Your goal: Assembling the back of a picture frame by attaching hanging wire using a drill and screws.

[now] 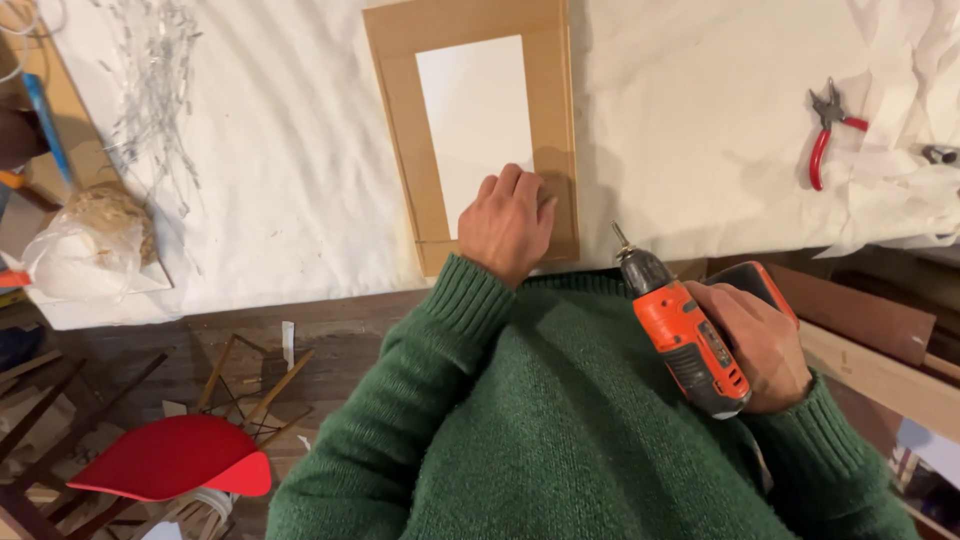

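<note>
A wooden frame [400, 120] lies flat on a table covered with white cloth [280, 150]. My left hand [506, 222] presses down on the frame's near right corner, fingers curled. My right hand [755, 340] grips an orange and black cordless drill [685, 335] close to my chest, off the table's near edge. The drill's bit [622, 236] points up toward the table edge, a short way right of the frame. Both arms wear green sweater sleeves.
Red-handled pliers [828, 135] lie on the cloth at the far right. A clear bag of pale fibres [95, 245] and thin wire scraps [150, 80] sit at the left. A red chair [175, 458] stands on the floor below; wooden boards [870, 350] lean at right.
</note>
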